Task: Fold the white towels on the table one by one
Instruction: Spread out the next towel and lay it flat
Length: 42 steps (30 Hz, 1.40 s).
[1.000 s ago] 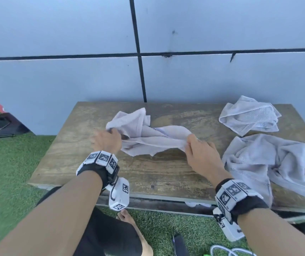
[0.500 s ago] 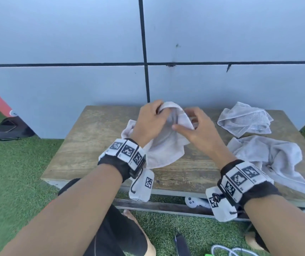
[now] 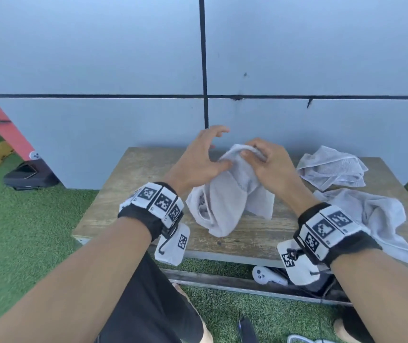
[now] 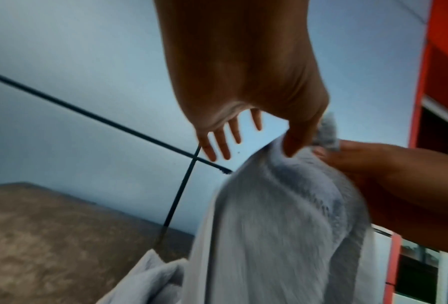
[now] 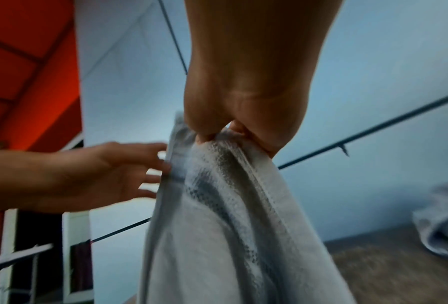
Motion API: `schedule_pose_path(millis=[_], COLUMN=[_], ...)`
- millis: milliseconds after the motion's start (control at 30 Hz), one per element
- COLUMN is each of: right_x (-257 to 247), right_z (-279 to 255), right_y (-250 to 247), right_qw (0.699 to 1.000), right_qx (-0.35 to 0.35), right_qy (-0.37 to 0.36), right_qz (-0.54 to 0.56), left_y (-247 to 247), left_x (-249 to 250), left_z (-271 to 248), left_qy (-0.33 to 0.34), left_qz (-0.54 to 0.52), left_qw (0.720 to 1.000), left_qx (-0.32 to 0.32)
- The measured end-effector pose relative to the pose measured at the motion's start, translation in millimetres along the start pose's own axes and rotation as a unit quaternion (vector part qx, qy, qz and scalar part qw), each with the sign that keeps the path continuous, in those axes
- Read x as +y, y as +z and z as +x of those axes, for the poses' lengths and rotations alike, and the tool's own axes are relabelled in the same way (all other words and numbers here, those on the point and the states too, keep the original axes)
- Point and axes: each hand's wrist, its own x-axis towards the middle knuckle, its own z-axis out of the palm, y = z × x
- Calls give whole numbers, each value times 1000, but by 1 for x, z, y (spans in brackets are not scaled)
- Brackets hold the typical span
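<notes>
Three white towels: the right hand (image 3: 271, 167) grips the raised towel (image 3: 225, 201) at its top; the left hand (image 3: 199, 162), fingers spread, touches it above the table (image 3: 128, 194).

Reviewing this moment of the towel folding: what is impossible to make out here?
- Right hand fingertips: buried in the held towel, head view.
- Held towel's lower end: cut off by the bottom edge, both wrist views.
- Towel weave: motion-blurred, left wrist view.
- Large crumpled towel: far corner cut off by the right edge, head view.

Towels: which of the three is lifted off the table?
The middle towel, pinched at its top by the right hand; the two crumpled towels lie right of it.
</notes>
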Motion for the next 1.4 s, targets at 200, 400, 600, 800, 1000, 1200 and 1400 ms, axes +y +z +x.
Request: schedule_pose_path(millis=[200, 400, 600, 800, 1000, 1200, 1400], right_x=[-4, 21, 4, -14, -1, 1, -12], right_z=[-2, -20, -12, 0, 1, -11, -1], right_y=[8, 11, 9, -9, -35, -51, -24], right_qw=[1000, 979, 992, 998, 970, 957, 984], right_qx=[-20, -116, -43, -38, -160, -269, -167], right_qy=[7, 89, 97, 31, 72, 98, 59], right_qz=[-4, -141, -64, -47, -170, -46, -20], left_y=[-20, -49, -65, -78, -82, -72, -35], left_x=[9, 4, -11, -19, -27, -46, -16], left_z=[7, 4, 2, 9, 10, 8, 25], left_qy=[23, -3, -52, -73, -94, -107, -19], left_qz=[-24, -42, 1, 11, 50, 78, -63], left_qw=[995, 981, 982, 964, 950, 950, 980], left_qx=[97, 189, 184, 256, 294, 282, 185])
